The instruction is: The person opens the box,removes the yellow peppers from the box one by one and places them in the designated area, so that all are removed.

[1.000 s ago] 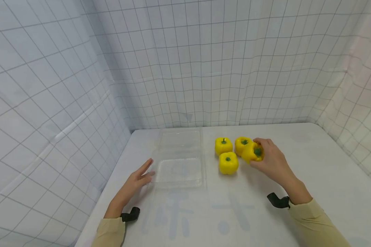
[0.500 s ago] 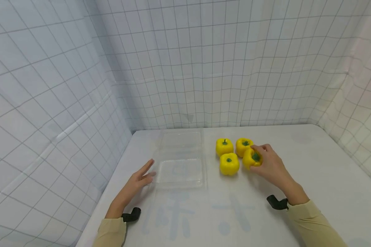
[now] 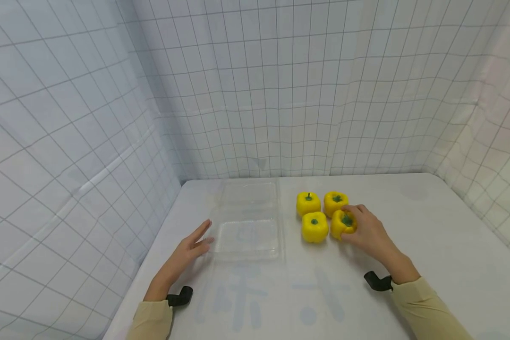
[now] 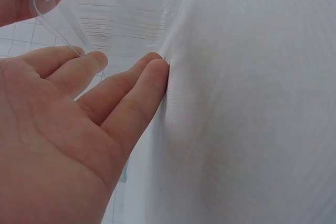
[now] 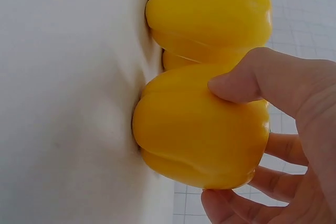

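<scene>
My right hand holds a yellow bell pepper with the thumb on one side and fingers round the other. The pepper's base is at the tabletop and its green stem faces up. Close beside it stand three more yellow bell peppers, one front left, one back left and one back right. My left hand lies at the left edge of a clear plastic clamshell box, fingers extended. In the left wrist view, fingertips touch the white surface and one digit shows through the clear plastic.
The clamshell's lid lies opened out toward the back of the white table. White grid-patterned cloth hangs behind the table and along both sides. Faint bluish markings show on the table front.
My right hand has lowered the held pepper and brought it slightly toward me, upright, beside the front-left pepper. The left hand and clamshell have stayed in place.
</scene>
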`<act>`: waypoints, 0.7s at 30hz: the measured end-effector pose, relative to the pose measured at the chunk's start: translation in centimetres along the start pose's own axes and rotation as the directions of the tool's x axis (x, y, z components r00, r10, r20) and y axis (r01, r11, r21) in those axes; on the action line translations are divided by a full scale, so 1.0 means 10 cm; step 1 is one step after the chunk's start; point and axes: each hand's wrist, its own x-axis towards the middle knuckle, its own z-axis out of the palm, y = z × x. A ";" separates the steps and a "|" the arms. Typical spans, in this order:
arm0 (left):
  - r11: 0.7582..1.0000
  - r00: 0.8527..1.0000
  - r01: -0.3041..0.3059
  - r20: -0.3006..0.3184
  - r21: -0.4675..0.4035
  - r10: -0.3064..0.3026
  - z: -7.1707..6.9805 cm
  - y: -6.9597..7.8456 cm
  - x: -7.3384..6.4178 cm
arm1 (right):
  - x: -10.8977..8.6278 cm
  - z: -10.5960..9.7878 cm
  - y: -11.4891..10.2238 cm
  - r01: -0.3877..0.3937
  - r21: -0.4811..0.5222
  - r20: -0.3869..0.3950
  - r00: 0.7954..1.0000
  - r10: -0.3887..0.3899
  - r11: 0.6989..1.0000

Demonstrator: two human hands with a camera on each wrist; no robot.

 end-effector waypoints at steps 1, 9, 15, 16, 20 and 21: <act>1.000 1.000 0.004 -0.001 -0.002 -0.004 0.00 0.00 0.00 | 0.00 0.00 0.00 0.001 0.000 0.000 1.000 -0.001 1.000; 1.000 1.000 0.012 -0.007 0.004 -0.012 0.01 0.02 0.00 | 0.00 0.00 0.00 0.015 0.000 0.018 1.000 -0.015 1.000; 1.000 1.000 0.004 -0.009 -0.011 -0.004 0.02 0.03 -0.01 | -0.01 -0.01 0.01 0.001 -0.001 0.023 1.000 -0.001 1.000; 1.000 1.000 0.002 -0.009 -0.009 -0.002 0.02 0.03 -0.02 | -0.01 -0.01 0.01 -0.003 0.003 0.022 1.000 0.003 1.000; 1.000 1.000 0.005 -0.014 0.000 -0.005 0.01 0.03 -0.02 | -0.02 0.00 0.02 -0.006 0.014 0.022 1.000 0.006 1.000; 1.000 1.000 0.007 -0.015 -0.003 -0.007 0.01 0.03 -0.02 | -0.02 0.00 0.02 -0.004 0.016 0.022 1.000 0.004 1.000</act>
